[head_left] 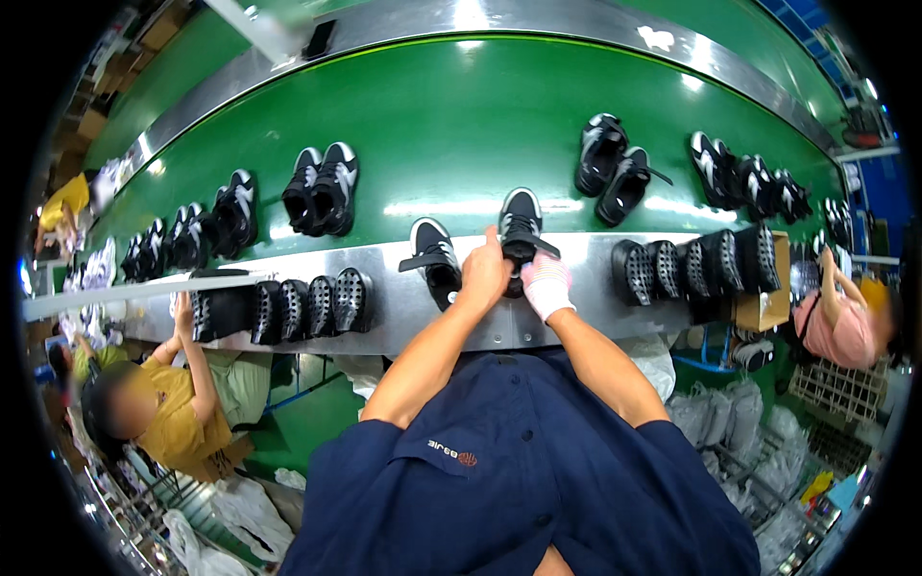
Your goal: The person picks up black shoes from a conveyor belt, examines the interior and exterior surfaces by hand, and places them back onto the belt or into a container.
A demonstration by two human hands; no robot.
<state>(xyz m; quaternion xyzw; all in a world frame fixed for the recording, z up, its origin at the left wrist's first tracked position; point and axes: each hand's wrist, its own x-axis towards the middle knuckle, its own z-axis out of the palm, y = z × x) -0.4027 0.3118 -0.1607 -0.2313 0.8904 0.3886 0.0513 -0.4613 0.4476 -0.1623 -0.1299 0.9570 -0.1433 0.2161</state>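
A black sneaker with grey-white trim (521,213) points away from me at the table's near edge. My left hand (487,271), bare, is closed at the left side of its opening. My right hand (547,285), in a white and pink striped glove, is closed on the strap and heel on the other side. The fingertips are partly hidden against the dark shoe. Just left of my left hand stands a matching sneaker (432,252), its strap sticking out to the side, touched by neither hand.
A green conveyor belt (451,125) carries several pairs of sneakers, including one pair (322,187) at left and another (615,168) at right. Black studded shoe-shaped pieces (353,300) line the metal ledge (403,331) on both sides. Co-workers (178,413) sit left and right.
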